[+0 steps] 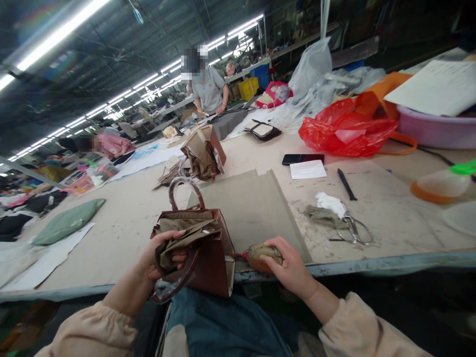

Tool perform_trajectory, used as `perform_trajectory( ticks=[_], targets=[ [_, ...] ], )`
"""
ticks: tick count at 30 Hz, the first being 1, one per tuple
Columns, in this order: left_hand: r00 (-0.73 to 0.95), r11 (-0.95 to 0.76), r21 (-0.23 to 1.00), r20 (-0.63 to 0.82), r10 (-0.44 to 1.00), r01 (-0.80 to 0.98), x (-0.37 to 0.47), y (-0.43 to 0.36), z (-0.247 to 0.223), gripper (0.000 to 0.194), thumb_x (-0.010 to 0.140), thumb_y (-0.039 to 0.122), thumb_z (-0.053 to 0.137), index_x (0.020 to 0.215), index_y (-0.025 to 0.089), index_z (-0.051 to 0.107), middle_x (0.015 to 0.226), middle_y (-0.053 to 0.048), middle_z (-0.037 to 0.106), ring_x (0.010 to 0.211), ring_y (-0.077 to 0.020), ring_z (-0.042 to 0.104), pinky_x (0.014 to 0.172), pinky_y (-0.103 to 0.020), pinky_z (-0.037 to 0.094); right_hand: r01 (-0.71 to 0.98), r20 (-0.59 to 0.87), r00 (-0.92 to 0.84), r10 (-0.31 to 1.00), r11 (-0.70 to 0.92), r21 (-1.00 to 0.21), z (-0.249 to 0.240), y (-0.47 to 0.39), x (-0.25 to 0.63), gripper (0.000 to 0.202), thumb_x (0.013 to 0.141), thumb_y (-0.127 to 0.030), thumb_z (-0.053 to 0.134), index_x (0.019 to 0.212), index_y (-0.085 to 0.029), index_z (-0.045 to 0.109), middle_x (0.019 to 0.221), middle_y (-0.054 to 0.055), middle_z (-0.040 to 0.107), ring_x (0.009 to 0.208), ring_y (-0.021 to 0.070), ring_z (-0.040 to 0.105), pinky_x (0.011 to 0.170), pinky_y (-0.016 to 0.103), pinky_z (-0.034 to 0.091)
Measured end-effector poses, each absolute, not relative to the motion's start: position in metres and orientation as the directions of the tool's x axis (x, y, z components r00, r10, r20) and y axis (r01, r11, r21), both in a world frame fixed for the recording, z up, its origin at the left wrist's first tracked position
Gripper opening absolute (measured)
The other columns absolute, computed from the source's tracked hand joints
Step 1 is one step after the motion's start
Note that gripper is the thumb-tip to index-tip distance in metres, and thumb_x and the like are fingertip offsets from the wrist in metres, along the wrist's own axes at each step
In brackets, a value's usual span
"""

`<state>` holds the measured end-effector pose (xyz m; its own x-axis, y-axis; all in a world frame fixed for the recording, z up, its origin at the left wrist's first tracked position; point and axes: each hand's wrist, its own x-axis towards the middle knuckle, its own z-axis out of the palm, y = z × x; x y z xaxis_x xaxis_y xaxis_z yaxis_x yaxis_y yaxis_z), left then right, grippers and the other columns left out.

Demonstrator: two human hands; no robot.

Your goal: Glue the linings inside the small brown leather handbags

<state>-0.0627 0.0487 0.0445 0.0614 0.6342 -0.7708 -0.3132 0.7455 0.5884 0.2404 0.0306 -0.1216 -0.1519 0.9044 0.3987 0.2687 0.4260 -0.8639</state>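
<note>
At the lower centre of the frame, a reddish-brown handbag (210,271) stands at the near edge of the worktable (126,243), one looped handle up, the other hanging toward the wearer. Left hand (153,258): fingers closed on the olive-brown lining (188,229), bunched at the bag's mouth. Right hand (288,263): wrapped around a squeeze bottle (257,257), its red nozzle (242,254) aimed left at the bag's pale side edge (230,275). Contact between tip and edge: cannot tell.

Step in hand, as judged: dispensing from the bottle, probably adhesive, along the bag's side while the lining is kept out of the way. The next move seems to call for a steady left hold, the nozzle close along the edge, and light, even squeezing; excess could stain the lining. Second bag (211,148), upper centre of the frame, stands apart, untouched by either hand.
</note>
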Motion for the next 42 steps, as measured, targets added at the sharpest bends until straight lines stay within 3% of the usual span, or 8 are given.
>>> perform_trajectory(
  ticks=[6, 15, 21, 25, 30, 36, 38, 42],
  targets=[
    [0.062, 0.738, 0.586, -0.768, 0.638, -0.334, -0.066, 0.038, 0.049, 0.031, 0.084, 0.025, 0.053, 0.059, 0.010, 0.061, 0.042, 0.001, 0.041, 0.034, -0.0103, 0.039, 0.034, -0.024, 0.041, 0.265, 0.467, -0.168, 0.868, 0.496, -0.827, -0.120, 0.025, 0.241, 0.013, 0.086, -0.022, 0.062, 0.099, -0.022, 0.058, 0.088, 0.004, 0.059, 0.082, 0.0191, 0.059, 0.073, 0.031, 0.050],
    [0.052, 0.718, 0.588, -0.759, 0.649, -0.373, -0.071, 0.019, 0.053, 0.032, 0.084, 0.025, 0.051, 0.056, 0.012, 0.060, 0.040, 0.002, 0.038, 0.033, -0.0106, 0.037, 0.033, -0.027, 0.043, 0.256, 0.440, -0.060, 0.896, 0.440, -0.861, -0.127, 0.022, 0.238, 0.013, 0.086, -0.024, 0.062, 0.099, -0.022, 0.058, 0.088, 0.004, 0.061, 0.082, 0.0196, 0.060, 0.073, 0.032, 0.052],
    [0.086, 0.732, 0.604, -0.750, 0.656, -0.313, -0.081, 0.021, 0.049, 0.039, 0.087, 0.027, 0.049, 0.056, 0.008, 0.063, 0.041, 0.003, 0.033, 0.033, -0.0087, 0.034, 0.033, -0.025, 0.041, 0.264, 0.566, -0.187, 0.803, 0.596, -0.758, -0.124, 0.017, 0.243, 0.018, 0.089, -0.023, 0.060, 0.107, -0.024, 0.057, 0.093, 0.006, 0.060, 0.084, 0.0200, 0.059, 0.074, 0.033, 0.053],
    [0.035, 0.728, 0.645, -0.743, 0.669, -0.234, -0.093, 0.010, 0.051, 0.047, 0.091, 0.027, 0.038, 0.060, 0.005, 0.066, 0.040, 0.000, 0.039, 0.031, -0.0083, 0.030, 0.031, -0.025, 0.039, 0.264, 0.579, -0.229, 0.783, 0.622, -0.737, -0.126, 0.019, 0.247, 0.021, 0.090, -0.024, 0.061, 0.110, -0.024, 0.056, 0.095, 0.007, 0.059, 0.085, 0.0201, 0.059, 0.075, 0.033, 0.053],
    [-0.003, 0.716, 0.665, -0.733, 0.680, -0.211, -0.098, 0.000, 0.053, 0.052, 0.093, 0.024, 0.030, 0.060, 0.005, 0.066, 0.041, -0.003, 0.043, 0.031, -0.0081, 0.029, 0.031, -0.025, 0.037, 0.261, 0.534, -0.168, 0.829, 0.560, -0.787, -0.128, 0.020, 0.247, 0.017, 0.090, -0.024, 0.060, 0.106, -0.024, 0.056, 0.091, 0.005, 0.059, 0.084, 0.0195, 0.059, 0.073, 0.033, 0.052],
    [0.073, 0.746, 0.632, -0.751, 0.656, -0.208, -0.099, 0.007, 0.050, 0.048, 0.092, 0.026, 0.036, 0.059, 0.006, 0.064, 0.040, -0.001, 0.040, 0.031, -0.0081, 0.031, 0.033, -0.024, 0.039, 0.256, 0.497, -0.116, 0.860, 0.509, -0.822, -0.127, 0.016, 0.245, 0.014, 0.090, -0.027, 0.059, 0.103, -0.023, 0.058, 0.091, 0.005, 0.061, 0.084, 0.0192, 0.059, 0.074, 0.032, 0.050],
    [0.120, 0.744, 0.635, -0.738, 0.664, -0.209, -0.102, 0.007, 0.047, 0.044, 0.089, 0.027, 0.042, 0.054, 0.008, 0.062, 0.039, 0.000, 0.039, 0.031, -0.0077, 0.031, 0.033, -0.024, 0.040, 0.249, 0.420, -0.073, 0.905, 0.424, -0.871, -0.128, 0.016, 0.243, 0.014, 0.088, -0.029, 0.060, 0.100, -0.022, 0.060, 0.091, 0.004, 0.063, 0.085, 0.0199, 0.060, 0.076, 0.033, 0.050],
    [0.166, 0.738, 0.639, -0.721, 0.673, -0.217, -0.109, 0.003, 0.042, 0.044, 0.084, 0.033, 0.050, 0.048, 0.010, 0.058, 0.036, 0.001, 0.037, 0.029, -0.0070, 0.031, 0.031, -0.023, 0.041, 0.166, 0.126, 0.068, 0.990, 0.113, -0.980, -0.131, 0.014, 0.239, 0.024, 0.084, -0.041, 0.062, 0.097, -0.021, 0.059, 0.088, 0.004, 0.066, 0.082, 0.0207, 0.063, 0.075, 0.033, 0.052]
  ],
)
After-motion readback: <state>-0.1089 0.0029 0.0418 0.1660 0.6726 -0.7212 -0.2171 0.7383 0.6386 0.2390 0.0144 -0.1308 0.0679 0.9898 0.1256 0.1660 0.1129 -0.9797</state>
